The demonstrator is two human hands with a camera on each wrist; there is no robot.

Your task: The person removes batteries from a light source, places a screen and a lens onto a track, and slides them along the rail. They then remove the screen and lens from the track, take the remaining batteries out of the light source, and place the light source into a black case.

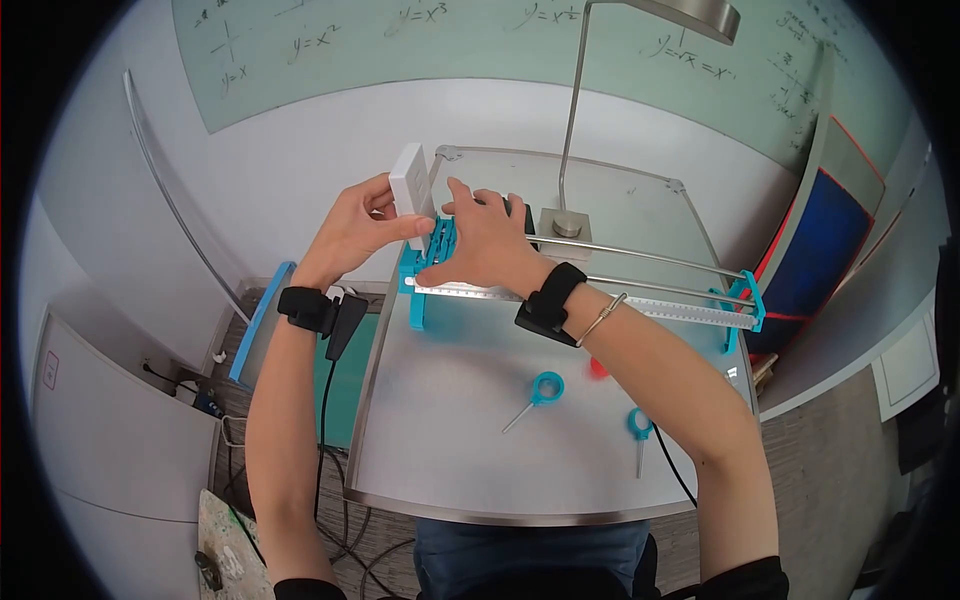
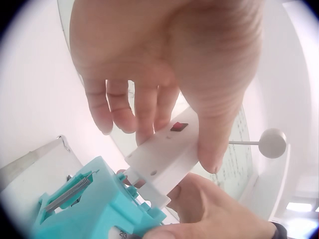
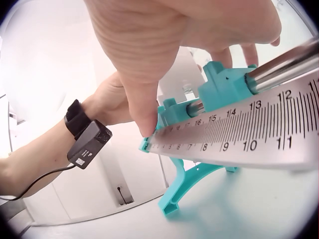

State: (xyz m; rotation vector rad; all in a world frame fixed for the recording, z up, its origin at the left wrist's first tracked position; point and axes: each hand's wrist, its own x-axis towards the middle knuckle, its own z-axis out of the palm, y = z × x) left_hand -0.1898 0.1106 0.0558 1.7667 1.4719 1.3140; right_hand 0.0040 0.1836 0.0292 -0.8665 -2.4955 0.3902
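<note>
My left hand (image 1: 352, 228) pinches an upright white box (image 1: 408, 180) between thumb and fingers. A red switch (image 2: 179, 126) shows on the box in the left wrist view. The box's lower end meets the blue plastic end bracket (image 2: 99, 199) of an optical bench, beside its clips. Across this same end lies my right hand (image 1: 488, 240), gripping the bench with its thumb at the end of the ruler (image 3: 224, 137) and its fingers over the far side. Two metal rods (image 1: 640, 259) run rightward to another blue bracket (image 1: 752, 300).
On the table (image 1: 450, 430) lie two blue ring holders with pins, one in the middle (image 1: 547, 388) and one farther right (image 1: 640, 425). A red piece (image 1: 598, 368) shows beside my right forearm. Behind the bench stands a metal lamp (image 1: 565, 222). Cables (image 1: 350, 540) hang at the left.
</note>
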